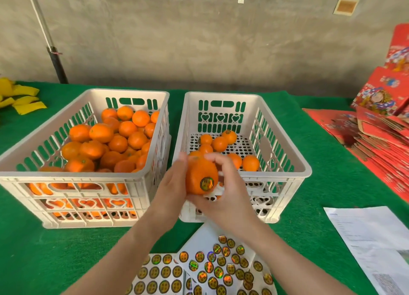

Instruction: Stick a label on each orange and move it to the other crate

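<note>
An orange [199,175] with a round gold label [207,183] on it is held between both hands in front of the right crate's near wall. My left hand [171,185] grips its left side. My right hand [223,195] cups it from below and the right, fingers curled over the top. The left white crate [33,175] is heaped with several unlabeled oranges [110,139]. The right white crate [285,153] holds several oranges [221,144] on its perforated floor. Label sheets [199,270] with gold holographic stickers lie on the green cloth near me.
Green cloth table [44,250]. A printed paper [371,239] lies at the right front. Stacked red cartons [376,128] fill the right side. Yellow fabric pieces [20,99] lie at the far left. A black pole [56,66] leans on the grey wall.
</note>
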{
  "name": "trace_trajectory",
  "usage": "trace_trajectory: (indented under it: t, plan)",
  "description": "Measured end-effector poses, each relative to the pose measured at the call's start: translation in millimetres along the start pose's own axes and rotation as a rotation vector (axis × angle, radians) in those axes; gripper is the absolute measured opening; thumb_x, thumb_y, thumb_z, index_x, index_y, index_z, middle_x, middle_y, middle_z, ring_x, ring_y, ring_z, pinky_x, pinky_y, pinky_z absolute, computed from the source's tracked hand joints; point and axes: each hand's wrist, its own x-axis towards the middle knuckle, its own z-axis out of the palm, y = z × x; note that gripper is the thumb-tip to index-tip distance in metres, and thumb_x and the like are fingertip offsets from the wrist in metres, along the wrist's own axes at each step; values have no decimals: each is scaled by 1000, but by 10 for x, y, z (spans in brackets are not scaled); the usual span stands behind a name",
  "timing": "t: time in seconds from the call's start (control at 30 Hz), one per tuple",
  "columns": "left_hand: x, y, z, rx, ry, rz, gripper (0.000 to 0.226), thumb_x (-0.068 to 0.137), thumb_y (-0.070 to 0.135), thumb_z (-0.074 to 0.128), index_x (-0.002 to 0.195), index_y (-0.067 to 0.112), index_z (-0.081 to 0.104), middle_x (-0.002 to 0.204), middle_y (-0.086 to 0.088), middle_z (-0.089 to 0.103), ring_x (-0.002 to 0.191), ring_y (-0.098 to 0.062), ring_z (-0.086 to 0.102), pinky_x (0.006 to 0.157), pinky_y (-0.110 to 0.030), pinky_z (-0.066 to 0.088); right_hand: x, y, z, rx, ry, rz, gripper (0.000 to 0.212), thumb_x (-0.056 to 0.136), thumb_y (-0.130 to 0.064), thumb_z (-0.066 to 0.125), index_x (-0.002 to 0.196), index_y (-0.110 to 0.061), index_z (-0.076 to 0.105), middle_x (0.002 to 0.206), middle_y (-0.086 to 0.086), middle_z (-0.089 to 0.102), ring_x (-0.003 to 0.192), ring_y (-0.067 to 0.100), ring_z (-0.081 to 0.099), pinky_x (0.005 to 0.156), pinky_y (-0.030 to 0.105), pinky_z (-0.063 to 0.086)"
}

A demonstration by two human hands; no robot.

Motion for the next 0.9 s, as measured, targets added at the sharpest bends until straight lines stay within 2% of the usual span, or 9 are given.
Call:
trace_trajectory:
  t: [0.1, 0.2, 0.37, 0.47, 0.67, 0.73, 0.77, 0.83, 0.9]
  plan:
    - [521, 163, 92, 301, -30, 143, 41, 102, 41, 22, 102, 18, 57, 88, 1, 63, 81, -8, 61, 67, -16, 50, 508, 65, -231, -76, 58, -11, 64, 63, -25, 83, 107, -45, 41, 112, -20, 46, 100, -7, 49, 76, 8, 44]
    - [1050, -36, 146, 753, 10, 198, 23, 101, 19, 36, 112, 13, 55, 90, -2, 56, 78, -15, 51, 63, -25, 37, 1174, 412, -500, -270, 58, 144, 59, 67, -14, 79, 112, -28, 43, 112, -4, 45, 102, 8, 47, 79, 20, 42]
    - [1287, -410, 163, 1328, -254, 57, 22, 97, 22, 47, 115, 14, 57, 114, -7, 61, 101, -24, 57, 83, -35, 49, 1903, 1366, -749, -785, -308, 474, 47, 76, -9, 67, 115, -11, 41, 100, 7, 49, 90, 23, 52, 61, 29, 41]
    - [1310, -436, 147, 1315, -230, 37, 22, 96, 28, 50, 113, 16, 57, 109, -5, 63, 96, -23, 60, 82, -38, 52, 2023, 1814, -770, -973, -455, 478, 60, 80, -4, 62, 132, -4, 32, 84, 6, 51, 77, 22, 54, 58, 32, 46]
    - [1315, -437, 164, 1248, -212, 62, 23, 94, 35, 53, 108, 18, 58, 99, -1, 63, 89, -18, 59, 78, -35, 52, 2004, 2416, -688, -1001, -540, 537, 64, 87, 1, 52, 143, -7, 21, 85, 10, 55, 74, 24, 55, 58, 34, 45]
    - [1305, -423, 161, 1236, -212, 67, 24, 94, 35, 53, 110, 18, 58, 100, -1, 63, 91, -18, 59, 79, -34, 51, 1990, 2463, -687, -1028, -554, 557, 73, 89, -3, 52, 149, -10, 11, 123, 20, 51, 103, 34, 54, 81, 42, 49]
    - [1300, -420, 158, 1230, -214, 73, 25, 94, 34, 53, 111, 17, 58, 101, -1, 63, 92, -19, 59, 79, -33, 51, 1986, 2439, -681, -1070, -547, 563, 78, 90, -7, 55, 150, -14, 6, 146, 21, 31, 126, 40, 41, 100, 48, 41]
    - [1301, -430, 156, 1211, -211, 83, 23, 95, 32, 52, 112, 16, 57, 101, -3, 63, 92, -19, 59, 75, -30, 48, 2017, 2264, -643, -1094, -468, 526, 83, 87, -15, 61, 151, -17, 8, 157, 18, 2, 142, 42, 10, 113, 55, 17]
    - [1307, -419, 156, 1181, -187, 81, 21, 95, 25, 50, 112, 15, 56, 102, -5, 62, 90, -20, 58, 69, -28, 43, 2069, 1959, -550, -970, -282, 341, 71, 87, -16, 62, 147, -12, 24, 155, 19, 14, 142, 37, 15, 114, 50, 20]
